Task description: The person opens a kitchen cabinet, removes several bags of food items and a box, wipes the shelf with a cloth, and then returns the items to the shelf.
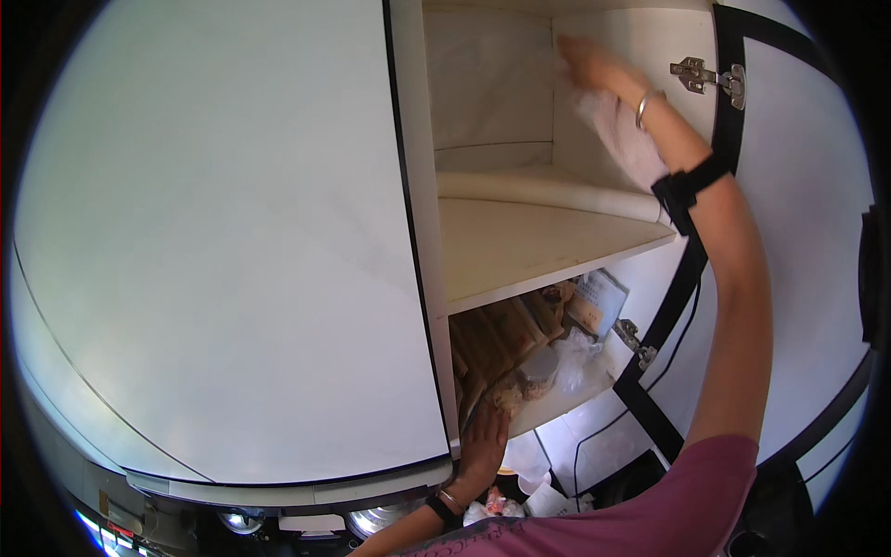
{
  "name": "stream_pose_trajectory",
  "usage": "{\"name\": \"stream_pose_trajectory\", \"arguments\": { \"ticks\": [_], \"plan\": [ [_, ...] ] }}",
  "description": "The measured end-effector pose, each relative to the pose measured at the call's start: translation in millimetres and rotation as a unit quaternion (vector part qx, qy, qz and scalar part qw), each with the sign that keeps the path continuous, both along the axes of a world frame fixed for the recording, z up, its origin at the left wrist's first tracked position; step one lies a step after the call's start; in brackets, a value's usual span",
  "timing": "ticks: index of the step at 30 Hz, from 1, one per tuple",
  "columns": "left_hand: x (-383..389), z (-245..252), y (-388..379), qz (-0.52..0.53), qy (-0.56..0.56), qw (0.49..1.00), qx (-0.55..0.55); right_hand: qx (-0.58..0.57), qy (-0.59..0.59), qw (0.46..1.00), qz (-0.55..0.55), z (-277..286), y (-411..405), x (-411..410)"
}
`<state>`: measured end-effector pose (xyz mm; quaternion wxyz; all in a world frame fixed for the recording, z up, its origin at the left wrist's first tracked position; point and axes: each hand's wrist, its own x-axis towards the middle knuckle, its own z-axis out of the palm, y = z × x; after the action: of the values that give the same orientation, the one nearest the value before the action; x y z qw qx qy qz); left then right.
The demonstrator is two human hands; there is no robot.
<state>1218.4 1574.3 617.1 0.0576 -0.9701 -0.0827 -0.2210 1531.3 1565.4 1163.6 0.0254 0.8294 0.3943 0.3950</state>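
Observation:
High inside an open wall cabinet, my right hand [592, 66] is blurred against the inner side wall. A pale pink cloth [619, 132] hangs from it. Below the hand, a cream rolled sheet [550, 189] lies across the cabinet shelf [529, 237]. My left hand [484, 438] rests at the front edge of the lower shelf [557, 407], its fingers extended and holding nothing visible. Close to those fingertips are a clear bag of food [507, 398] and a clear jar [538, 372].
A closed white cabinet door [243, 244] fills the left. The open black-framed door [800, 244] stands right, with metal hinges [708, 78]. Packages [501, 334], a plastic bag [578, 358] and a printed packet [598, 299] crowd the lower shelf. A black cable [672, 369] hangs down.

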Motion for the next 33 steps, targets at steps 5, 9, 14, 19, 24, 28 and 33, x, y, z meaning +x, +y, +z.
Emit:
{"name": "stream_pose_trajectory", "arguments": {
  "ticks": [5,9,14,19,24,28,33],
  "plan": [
    [0.0,10.1,0.9,0.017,0.023,1.0,0.0,0.167,-0.336,0.894,0.243,18.6,31.1,4.4],
    [1.0,1.4,4.0,0.038,0.022,0.999,0.01,0.175,-0.412,0.857,0.255,19.0,52.0,4.7],
    [9.4,-25.5,4.0,0.017,-0.001,1.0,-0.023,0.151,-0.315,0.927,0.136,-32.4,116.1,93.8],
    [12.0,-33.1,1.8,0.053,-0.043,0.997,0.024,0.149,-0.197,0.955,0.163,-74.7,145.4,112.2],
    [10.8,-36.0,4.1,0.08,-0.017,0.996,0.031,-0.073,-0.208,0.946,0.237,-109.9,137.1,86.5],
    [14.0,-34.3,5.0,0.054,-0.026,0.998,0.037,-0.361,-0.068,0.892,0.263,-137.9,132.1,94.7],
    [13.7,-34.1,5.7,0.061,-0.024,0.997,0.045,-0.303,-0.041,0.917,0.255,-106.2,111.1,81.3]
  ]
}}
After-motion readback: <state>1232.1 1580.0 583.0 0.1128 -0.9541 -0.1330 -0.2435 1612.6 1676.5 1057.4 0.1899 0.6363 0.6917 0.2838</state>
